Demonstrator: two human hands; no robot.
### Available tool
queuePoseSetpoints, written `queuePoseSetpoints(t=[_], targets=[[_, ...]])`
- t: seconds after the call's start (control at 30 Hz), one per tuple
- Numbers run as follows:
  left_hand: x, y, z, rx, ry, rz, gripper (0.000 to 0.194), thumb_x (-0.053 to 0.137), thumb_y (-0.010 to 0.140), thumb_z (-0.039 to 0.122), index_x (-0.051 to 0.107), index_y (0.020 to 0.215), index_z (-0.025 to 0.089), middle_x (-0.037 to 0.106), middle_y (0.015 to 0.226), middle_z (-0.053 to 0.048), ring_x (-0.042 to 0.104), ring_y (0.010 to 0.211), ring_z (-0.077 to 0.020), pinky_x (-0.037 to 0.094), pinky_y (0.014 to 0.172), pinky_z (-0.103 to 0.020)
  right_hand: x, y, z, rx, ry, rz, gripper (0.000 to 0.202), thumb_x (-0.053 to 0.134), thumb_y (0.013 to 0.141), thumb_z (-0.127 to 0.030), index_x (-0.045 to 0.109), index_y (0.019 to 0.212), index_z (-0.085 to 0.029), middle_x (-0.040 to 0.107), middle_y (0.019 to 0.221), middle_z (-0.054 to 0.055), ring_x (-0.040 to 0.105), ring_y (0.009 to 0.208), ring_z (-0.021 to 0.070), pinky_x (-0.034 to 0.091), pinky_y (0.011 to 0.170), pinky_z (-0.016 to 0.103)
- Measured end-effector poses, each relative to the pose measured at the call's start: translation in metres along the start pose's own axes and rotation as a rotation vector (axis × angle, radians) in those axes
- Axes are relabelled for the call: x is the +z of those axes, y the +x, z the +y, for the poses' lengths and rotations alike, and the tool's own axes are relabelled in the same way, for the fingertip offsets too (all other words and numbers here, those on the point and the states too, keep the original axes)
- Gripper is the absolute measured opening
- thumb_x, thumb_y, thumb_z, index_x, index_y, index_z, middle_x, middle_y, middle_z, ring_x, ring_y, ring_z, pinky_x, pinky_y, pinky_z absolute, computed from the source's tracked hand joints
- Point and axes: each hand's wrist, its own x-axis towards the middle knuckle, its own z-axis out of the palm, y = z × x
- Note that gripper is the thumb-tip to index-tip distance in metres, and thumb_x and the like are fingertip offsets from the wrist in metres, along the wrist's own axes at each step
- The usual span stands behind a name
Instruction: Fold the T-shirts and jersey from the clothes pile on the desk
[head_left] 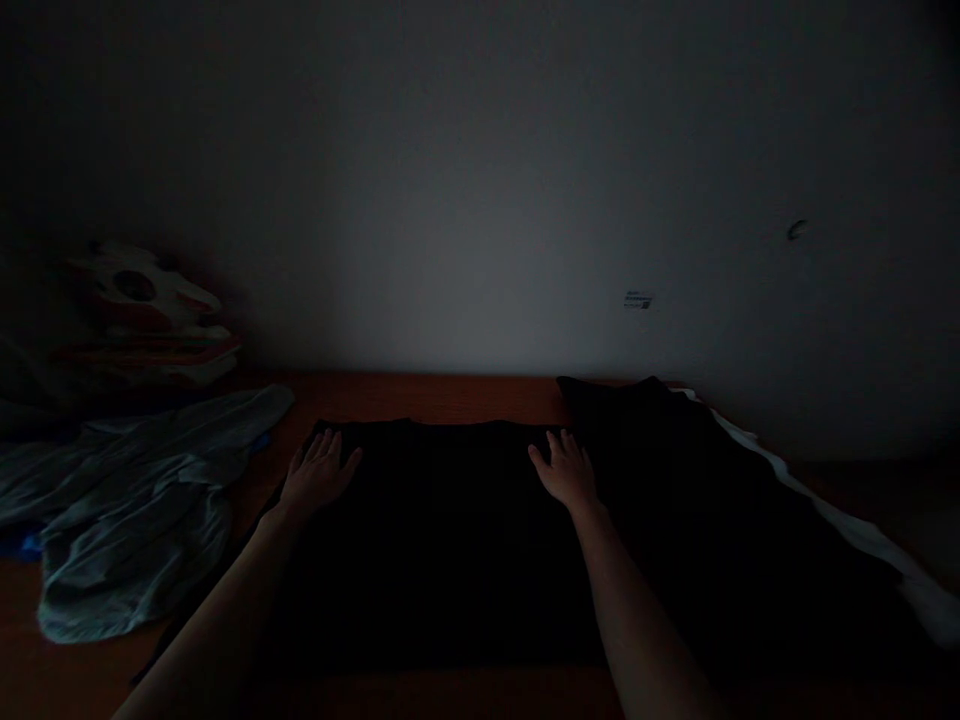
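Observation:
A black cloth (442, 540), seemingly a garment, is spread on a reddish-brown wooden surface (450, 395). My left hand (318, 475) rests palm down with fingers spread on its far left corner. On the far right part of the same cloth lies my right hand (566, 470), its fingers also apart. Neither hand grips anything. The picture is very dark, so folds and details of the black cloth are hidden.
Crumpled grey-green cloth (150, 500) lies at the left, with bits of blue beside it. Behind it stands a white and red object (150, 315). More black cloth (712, 520) lies at the right over white cloth (855, 530). A pale wall (465, 220) rises behind.

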Motion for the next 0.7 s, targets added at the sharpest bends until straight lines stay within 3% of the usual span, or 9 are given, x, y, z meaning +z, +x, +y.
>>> queuePoseSetpoints(t=[0.1,0.3,0.53,0.7], targets=[[-0.009,-0.003,0.006,-0.006,0.022,0.034,0.071,0.031,0.095,0.047,0.052,0.143,0.0,0.044,0.155,-0.024,0.041,0.145,-0.0361,0.033,0.117,-0.053,0.003,0.001,0.002,0.002,0.036,0.039,0.066,0.039,0.101,-0.051,0.044,0.152,-0.009,0.033,0.162,0.022,0.031,0.15,0.031,0.023,0.12,0.045],[-0.037,-0.013,0.018,-0.085,0.05,0.026,0.062,0.029,0.096,0.047,0.07,0.117,0.007,0.061,0.139,-0.023,0.057,0.122,-0.0433,0.048,0.097,-0.055,0.006,0.0,0.009,0.024,0.124,0.178,0.066,0.048,0.096,-0.052,0.055,0.141,-0.005,0.049,0.152,0.022,0.045,0.142,0.0304,0.032,0.116,0.038],[-0.041,-0.015,0.02,-0.1,0.027,0.042,0.057,0.031,0.097,0.043,0.07,0.117,0.007,0.062,0.133,-0.025,0.058,0.117,-0.0445,0.049,0.091,-0.056,0.005,-0.009,0.006,-0.013,0.133,0.216,0.058,0.053,0.095,-0.047,0.062,0.133,-0.004,0.056,0.145,0.022,0.05,0.137,0.0318,0.033,0.115,0.039],[-0.042,-0.019,0.02,-0.057,0.034,0.087,0.054,0.03,0.097,0.038,0.071,0.118,0.008,0.065,0.125,-0.026,0.06,0.113,-0.0438,0.049,0.09,-0.054,0.0,-0.028,0.004,0.009,0.16,0.281,0.043,0.053,0.097,-0.04,0.067,0.125,-0.01,0.064,0.135,0.018,0.056,0.128,0.0292,0.038,0.109,0.037]])
